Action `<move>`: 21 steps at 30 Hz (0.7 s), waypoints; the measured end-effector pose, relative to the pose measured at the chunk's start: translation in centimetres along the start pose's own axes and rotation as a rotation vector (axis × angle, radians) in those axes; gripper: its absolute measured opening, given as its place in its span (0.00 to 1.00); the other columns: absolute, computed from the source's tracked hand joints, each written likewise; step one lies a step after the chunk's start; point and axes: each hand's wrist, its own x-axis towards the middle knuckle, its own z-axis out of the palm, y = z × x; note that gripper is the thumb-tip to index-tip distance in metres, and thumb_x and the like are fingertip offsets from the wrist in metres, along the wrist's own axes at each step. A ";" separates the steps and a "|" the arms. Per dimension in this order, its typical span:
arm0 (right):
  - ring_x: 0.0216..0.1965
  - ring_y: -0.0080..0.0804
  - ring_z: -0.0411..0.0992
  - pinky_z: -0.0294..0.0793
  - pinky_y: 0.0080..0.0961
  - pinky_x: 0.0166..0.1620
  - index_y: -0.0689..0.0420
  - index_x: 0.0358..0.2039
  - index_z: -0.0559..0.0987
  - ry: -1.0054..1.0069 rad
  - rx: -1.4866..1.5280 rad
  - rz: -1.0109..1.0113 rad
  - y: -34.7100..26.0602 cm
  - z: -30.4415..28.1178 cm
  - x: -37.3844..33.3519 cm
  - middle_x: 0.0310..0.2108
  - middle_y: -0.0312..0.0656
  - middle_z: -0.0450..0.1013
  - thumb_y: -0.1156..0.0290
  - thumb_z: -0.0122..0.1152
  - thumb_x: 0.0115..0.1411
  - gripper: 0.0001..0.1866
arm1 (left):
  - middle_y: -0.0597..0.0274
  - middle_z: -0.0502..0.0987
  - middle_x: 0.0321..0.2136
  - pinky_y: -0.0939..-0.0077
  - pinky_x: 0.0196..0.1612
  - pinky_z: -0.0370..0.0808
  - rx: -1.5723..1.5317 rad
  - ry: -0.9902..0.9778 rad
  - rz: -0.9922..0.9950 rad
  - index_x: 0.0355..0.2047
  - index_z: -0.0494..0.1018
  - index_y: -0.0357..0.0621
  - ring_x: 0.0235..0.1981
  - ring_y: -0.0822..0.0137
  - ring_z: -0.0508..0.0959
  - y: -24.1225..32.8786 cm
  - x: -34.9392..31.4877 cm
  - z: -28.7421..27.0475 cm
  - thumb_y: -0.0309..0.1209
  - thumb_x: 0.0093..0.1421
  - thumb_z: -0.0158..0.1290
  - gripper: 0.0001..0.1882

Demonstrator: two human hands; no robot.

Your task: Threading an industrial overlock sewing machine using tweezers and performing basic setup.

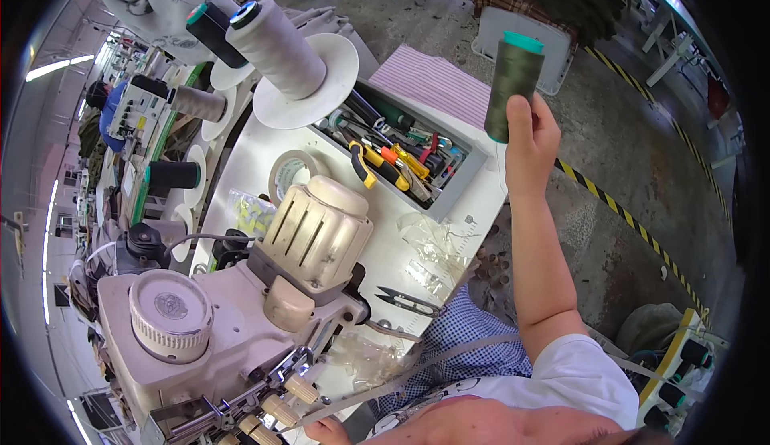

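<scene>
My right hand (531, 136) is raised above the table's right edge, its fingers wrapped round a spool of olive-green thread (513, 80) with teal ends. The spool stands almost upright, and a fine thread hangs from its base. At the bottom edge, only a small part of my left hand (327, 430) shows, close to the tan tension knobs (301, 389) of a cream sewing machine (220, 316). Its fingers are mostly cut off, so what they do is hidden. Black thread snips (407, 300) lie on the white table (385, 244) beside the machine.
A grey tool box (459, 178) holds pliers and screwdrivers. Behind the machine are a tape roll (293, 174) and a large grey cone of thread (281, 52) on a white disc. Striped pink fabric (433, 84) lies at the far edge. A crate (553, 72) stands on the floor.
</scene>
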 end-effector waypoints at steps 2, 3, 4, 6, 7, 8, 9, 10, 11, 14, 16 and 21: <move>0.30 0.14 0.62 0.64 0.17 0.34 0.63 0.40 0.78 0.014 -0.072 -0.047 -0.2 0.1 -0.3 0.29 0.29 0.70 0.57 0.59 0.64 0.19 | 0.48 0.81 0.30 0.59 0.34 0.76 -0.056 0.068 0.045 0.35 0.80 0.41 0.29 0.48 0.79 0.6 0.3 -0.5 0.38 0.64 0.50 0.14; 0.30 0.14 0.62 0.64 0.17 0.34 0.63 0.40 0.78 0.021 -0.107 -0.069 -0.2 0.2 -0.3 0.28 0.28 0.70 0.57 0.60 0.64 0.19 | 0.48 0.80 0.30 0.59 0.34 0.76 -0.083 0.102 0.067 0.35 0.80 0.42 0.29 0.47 0.79 0.9 0.4 -0.8 0.37 0.64 0.50 0.14; 0.30 0.14 0.62 0.64 0.17 0.34 0.63 0.40 0.78 0.024 -0.102 -0.073 -0.1 0.3 -0.2 0.28 0.28 0.70 0.57 0.60 0.64 0.19 | 0.48 0.80 0.29 0.58 0.33 0.76 -0.110 0.136 0.089 0.34 0.80 0.42 0.28 0.47 0.79 1.2 0.5 -1.0 0.37 0.64 0.50 0.13; 0.29 0.15 0.62 0.65 0.18 0.33 0.63 0.41 0.78 -0.030 -0.249 -0.161 -0.1 0.6 -0.2 0.29 0.29 0.70 0.57 0.61 0.64 0.19 | 0.49 0.80 0.29 0.58 0.33 0.75 -0.133 0.178 0.111 0.34 0.80 0.42 0.28 0.47 0.78 1.7 0.7 -1.5 0.36 0.64 0.49 0.13; 0.29 0.15 0.62 0.65 0.18 0.33 0.63 0.42 0.78 -0.058 -0.323 -0.203 0.0 0.8 -0.2 0.29 0.29 0.71 0.57 0.61 0.63 0.19 | 0.49 0.80 0.29 0.59 0.34 0.76 -0.136 0.180 0.105 0.35 0.80 0.42 0.29 0.47 0.79 1.9 0.7 -1.6 0.35 0.64 0.49 0.13; 0.29 0.15 0.62 0.65 0.18 0.33 0.63 0.42 0.78 -0.056 -0.318 -0.204 0.1 1.1 -0.2 0.29 0.29 0.71 0.57 0.61 0.63 0.19 | 0.49 0.81 0.30 0.60 0.35 0.76 -0.138 0.181 0.098 0.35 0.80 0.42 0.29 0.48 0.79 2.2 0.8 -1.7 0.34 0.64 0.49 0.12; 0.28 0.15 0.63 0.65 0.18 0.33 0.63 0.42 0.78 -0.069 -0.317 -0.217 0.3 1.5 -0.2 0.29 0.30 0.71 0.57 0.61 0.63 0.19 | 0.50 0.81 0.30 0.61 0.36 0.76 -0.140 0.181 0.092 0.36 0.80 0.42 0.30 0.48 0.79 2.5 0.8 -1.8 0.33 0.64 0.49 0.12; 0.28 0.16 0.63 0.65 0.19 0.32 0.62 0.42 0.78 -0.081 -0.319 -0.228 0.4 1.8 -0.3 0.29 0.30 0.71 0.57 0.61 0.63 0.19 | 0.50 0.81 0.30 0.61 0.36 0.76 -0.137 0.182 0.093 0.36 0.80 0.42 0.30 0.48 0.79 2.7 0.9 -2.1 0.33 0.64 0.49 0.12; 0.28 0.16 0.63 0.65 0.19 0.32 0.62 0.42 0.78 -0.094 -0.322 -0.239 0.6 2.0 -0.4 0.29 0.31 0.72 0.56 0.62 0.63 0.19 | 0.50 0.81 0.31 0.61 0.36 0.76 -0.163 0.184 0.100 0.36 0.80 0.42 0.30 0.49 0.79 3.1 1.1 -2.5 0.33 0.64 0.49 0.12; 0.27 0.17 0.63 0.65 0.19 0.32 0.62 0.42 0.78 -0.118 -0.368 -0.216 1.8 2.6 -0.7 0.28 0.32 0.71 0.55 0.61 0.63 0.20 | 0.51 0.81 0.31 0.62 0.38 0.76 -0.241 0.184 0.121 0.37 0.80 0.41 0.32 0.50 0.80 4.1 1.6 -3.2 0.32 0.64 0.49 0.12; 0.27 0.18 0.63 0.65 0.19 0.32 0.62 0.42 0.78 -0.130 -0.385 -0.208 2.3 2.9 -0.7 0.28 0.32 0.71 0.55 0.61 0.63 0.21 | 0.51 0.81 0.32 0.62 0.38 0.76 -0.294 0.190 0.132 0.37 0.80 0.41 0.33 0.51 0.80 4.8 2.1 -3.6 0.31 0.64 0.49 0.11; 0.27 0.21 0.64 0.66 0.21 0.32 0.62 0.41 0.77 -0.085 -0.253 -0.098 2.8 2.8 -0.6 0.26 0.34 0.70 0.53 0.61 0.63 0.21 | 0.52 0.82 0.34 0.63 0.40 0.77 0.755 0.563 1.516 0.39 0.80 0.41 0.35 0.54 0.81 -0.1 7.6 -5.6 0.30 0.63 0.49 0.11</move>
